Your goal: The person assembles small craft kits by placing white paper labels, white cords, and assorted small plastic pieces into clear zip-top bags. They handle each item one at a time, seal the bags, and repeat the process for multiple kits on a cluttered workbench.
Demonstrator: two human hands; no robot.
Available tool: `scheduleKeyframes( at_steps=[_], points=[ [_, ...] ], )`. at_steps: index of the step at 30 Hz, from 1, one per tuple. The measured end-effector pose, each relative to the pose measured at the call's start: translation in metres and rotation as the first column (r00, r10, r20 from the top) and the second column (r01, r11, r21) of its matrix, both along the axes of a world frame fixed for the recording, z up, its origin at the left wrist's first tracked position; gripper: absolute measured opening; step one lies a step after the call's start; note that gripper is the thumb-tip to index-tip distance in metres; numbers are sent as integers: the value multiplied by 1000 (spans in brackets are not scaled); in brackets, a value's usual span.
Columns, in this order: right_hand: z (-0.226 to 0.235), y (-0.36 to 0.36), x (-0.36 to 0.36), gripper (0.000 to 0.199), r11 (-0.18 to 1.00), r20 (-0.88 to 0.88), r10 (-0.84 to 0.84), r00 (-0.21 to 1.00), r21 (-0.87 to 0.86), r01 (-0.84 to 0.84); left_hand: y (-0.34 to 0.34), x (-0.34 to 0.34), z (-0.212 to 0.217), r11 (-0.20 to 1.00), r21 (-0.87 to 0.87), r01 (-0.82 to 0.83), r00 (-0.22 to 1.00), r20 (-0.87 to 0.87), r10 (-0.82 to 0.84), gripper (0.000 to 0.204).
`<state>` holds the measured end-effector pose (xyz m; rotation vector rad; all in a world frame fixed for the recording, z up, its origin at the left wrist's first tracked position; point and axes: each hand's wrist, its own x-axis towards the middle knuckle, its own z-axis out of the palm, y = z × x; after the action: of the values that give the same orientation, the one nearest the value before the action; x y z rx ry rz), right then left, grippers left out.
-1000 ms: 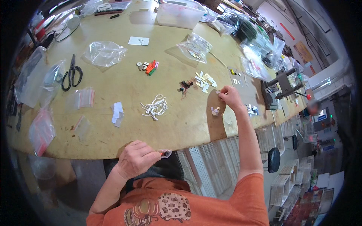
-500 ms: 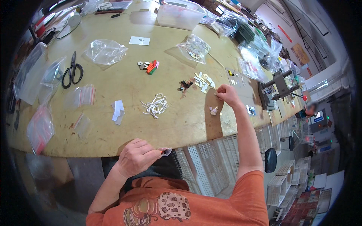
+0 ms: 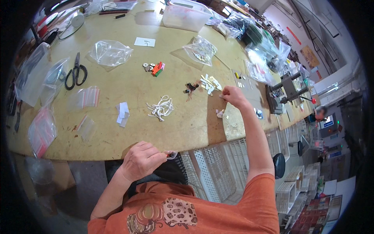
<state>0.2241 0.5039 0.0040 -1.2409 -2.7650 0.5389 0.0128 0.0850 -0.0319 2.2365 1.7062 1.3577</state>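
My left hand (image 3: 142, 160) is below the table's front edge, pinching a small clear bag (image 3: 171, 155) with something red inside. My right hand (image 3: 233, 96) reaches out over the yellow table (image 3: 128, 128), its fingertips closed on a small pale piece near a scatter of white pieces (image 3: 210, 83). A few more small white bits (image 3: 220, 113) lie just below that hand. A bundle of white strings (image 3: 161, 107) lies in the table's middle, and a small dark part with red (image 3: 190, 87) rests left of my right hand.
Black scissors (image 3: 75, 72) and several clear plastic bags (image 3: 109, 52) lie at the left. Orange and green small parts (image 3: 156, 68), a white paper slip (image 3: 144, 41), a clear bin (image 3: 187, 15) and a grey press tool (image 3: 284, 91) also stand about. White crates (image 3: 218, 171) sit under the table.
My right hand has shifted slightly toward the scatter of white pieces. The left hand has stayed in place holding the small bag.
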Motion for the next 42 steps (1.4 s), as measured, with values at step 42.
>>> scheduleKeyframes(
  at_steps=[42],
  points=[
    [37, -258, -10, 16, 895, -595, 7, 804, -354, -270, -23, 2, 5, 996, 29, -83, 992, 94, 80, 16]
  ],
)
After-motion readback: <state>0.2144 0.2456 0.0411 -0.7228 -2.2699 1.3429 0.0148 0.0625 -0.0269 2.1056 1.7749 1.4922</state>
